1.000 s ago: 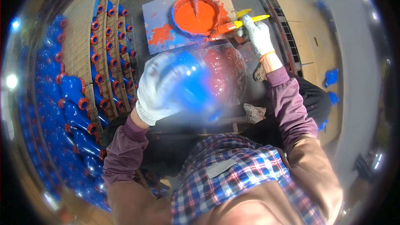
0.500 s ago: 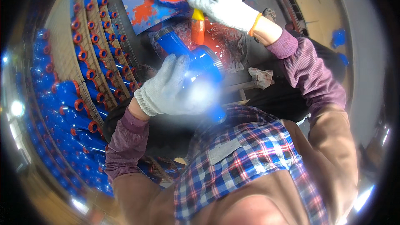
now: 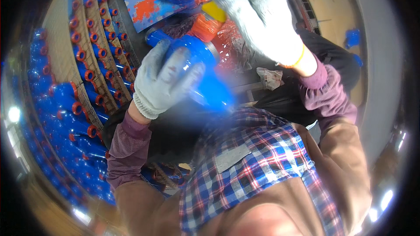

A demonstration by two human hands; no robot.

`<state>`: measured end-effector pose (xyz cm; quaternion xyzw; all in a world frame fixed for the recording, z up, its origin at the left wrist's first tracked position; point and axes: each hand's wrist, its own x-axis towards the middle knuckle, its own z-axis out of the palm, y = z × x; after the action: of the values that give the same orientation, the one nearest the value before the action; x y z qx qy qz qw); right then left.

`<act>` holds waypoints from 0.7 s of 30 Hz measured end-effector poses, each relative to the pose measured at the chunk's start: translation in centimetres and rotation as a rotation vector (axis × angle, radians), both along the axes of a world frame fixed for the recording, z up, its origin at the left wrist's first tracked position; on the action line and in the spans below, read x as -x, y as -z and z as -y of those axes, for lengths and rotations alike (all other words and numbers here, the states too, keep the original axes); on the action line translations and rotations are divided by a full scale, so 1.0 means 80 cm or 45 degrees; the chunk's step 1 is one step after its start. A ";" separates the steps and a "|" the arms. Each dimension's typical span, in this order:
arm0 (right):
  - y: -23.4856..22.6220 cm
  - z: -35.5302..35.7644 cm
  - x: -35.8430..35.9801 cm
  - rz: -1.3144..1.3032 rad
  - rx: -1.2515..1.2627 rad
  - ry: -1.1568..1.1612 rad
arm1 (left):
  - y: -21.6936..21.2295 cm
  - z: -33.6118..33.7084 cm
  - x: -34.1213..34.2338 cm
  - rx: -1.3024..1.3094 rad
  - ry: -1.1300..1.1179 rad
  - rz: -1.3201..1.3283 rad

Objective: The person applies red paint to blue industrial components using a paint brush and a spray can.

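Note:
My left hand (image 3: 162, 81), in a pale knitted glove with dark smudges on its fingers, is wrapped over a glossy blue pipe fitting (image 3: 212, 91). The fitting has a threaded, ring-like opening and lies tilted above my lap; its lower end is blurred. In my right hand (image 3: 267, 24), also gloved, is a paintbrush (image 3: 215, 11) with a yellow handle. Its orange-red bristles (image 3: 204, 28) are at the rim of the fitting's threaded opening; whether they touch it I cannot tell. Beyond the brush stands a bucket (image 3: 176, 0) of orange-red paint.
The bucket stands by a paint-spattered board (image 3: 148, 14). Paint-smeared plastic sheeting (image 3: 234, 46) lies below the brush. On the left, many blue fittings with red ends (image 3: 78, 108) stand in rows between cardboard strips (image 3: 87, 30). A crumpled rag (image 3: 270, 78) lies near my right knee.
The brush has come nearer and tilted, its bristles now at the fitting's threaded opening. My left hand has turned the fitting and shifted its grip; my right hand has moved closer.

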<state>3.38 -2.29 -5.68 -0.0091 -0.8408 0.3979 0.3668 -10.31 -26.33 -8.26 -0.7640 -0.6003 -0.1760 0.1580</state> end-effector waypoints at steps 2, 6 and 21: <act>0.002 0.013 -0.012 -0.116 -0.145 0.129 | -0.004 -0.003 -0.001 0.010 -0.092 0.273; 0.012 0.030 -0.033 -0.250 -0.398 0.226 | -0.003 -0.013 -0.017 -0.168 -0.371 0.693; 0.050 0.042 -0.074 0.018 -0.411 0.000 | 0.010 -0.033 0.007 -0.173 -0.383 3.417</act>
<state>9.31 -5.68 -9.68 0.0470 -0.8965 0.2574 0.3575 -10.90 -23.70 -9.03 0.0775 -0.3578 -0.7906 -0.4908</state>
